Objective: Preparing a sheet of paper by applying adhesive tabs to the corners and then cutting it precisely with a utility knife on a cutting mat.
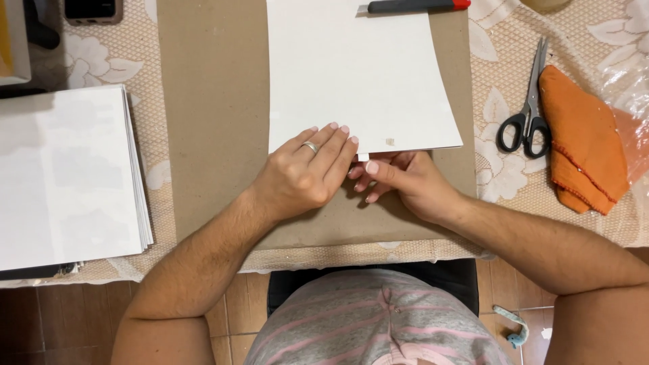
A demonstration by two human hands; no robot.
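Pressing down on the near edge of a white sheet (358, 74), the left hand (304, 177) lies flat with its fingers together, a ring on one of them. The right hand (405, 186) meets it just beside, thumb and fingers pinched on a small white tab (363, 157) at the sheet's near edge; the curled fingers hide what lies under them. The sheet rests on a brown cardboard board (209, 101) over a lace tablecloth (493, 162). To the left sits a stack of white sheets (67, 176). To the right lie black-handled scissors (527, 115) and an orange cloth (585, 142), well apart from the hands. At the far edge, a utility knife (412, 6) rests on the sheet, with a phone (93, 10) far left.
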